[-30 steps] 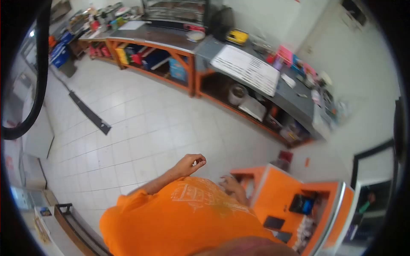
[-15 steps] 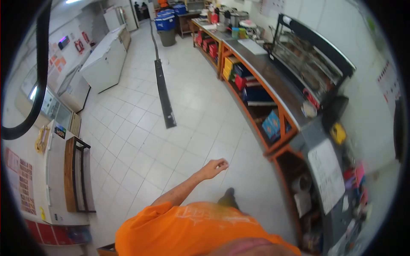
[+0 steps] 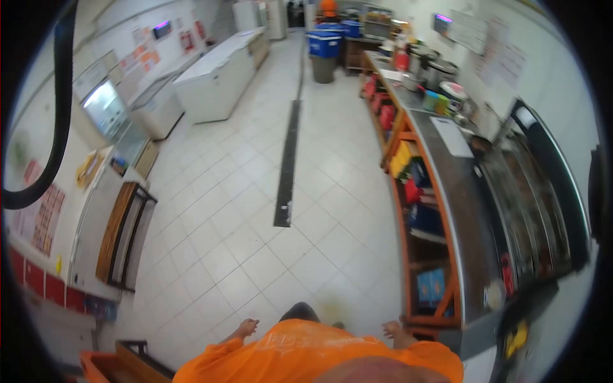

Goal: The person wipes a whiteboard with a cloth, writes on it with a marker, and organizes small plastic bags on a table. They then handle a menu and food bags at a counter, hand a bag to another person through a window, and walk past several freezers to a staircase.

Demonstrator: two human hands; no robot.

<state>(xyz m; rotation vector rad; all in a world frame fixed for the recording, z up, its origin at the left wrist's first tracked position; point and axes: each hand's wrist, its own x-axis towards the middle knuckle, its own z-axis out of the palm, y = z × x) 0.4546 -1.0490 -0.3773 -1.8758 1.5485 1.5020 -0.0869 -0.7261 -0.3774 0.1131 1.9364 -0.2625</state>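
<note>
Low in the view, my left hand (image 3: 248, 327) hangs beside my orange shirt (image 3: 306, 341), its fingers loosely apart over the tiled floor (image 3: 249, 262). On the other side, my right hand (image 3: 394, 329) is near the end of the orange-framed counter (image 3: 440, 185), with fingers apart and nothing seen in them. Neither hand visibly touches an object. A dark strip (image 3: 288, 166) runs along the floor ahead of me.
Right, a glass display case (image 3: 523, 185) stands on the counter. Left are white chest freezers (image 3: 217, 86) and a wood-topped bench (image 3: 118, 236). Ahead, blue containers (image 3: 324, 43) sit on a grey bin (image 3: 324, 69), near a person in orange headwear (image 3: 328, 7).
The view has turned and lies further along the room. My left hand has dropped back from in front to my side. My right hand has come into view.
</note>
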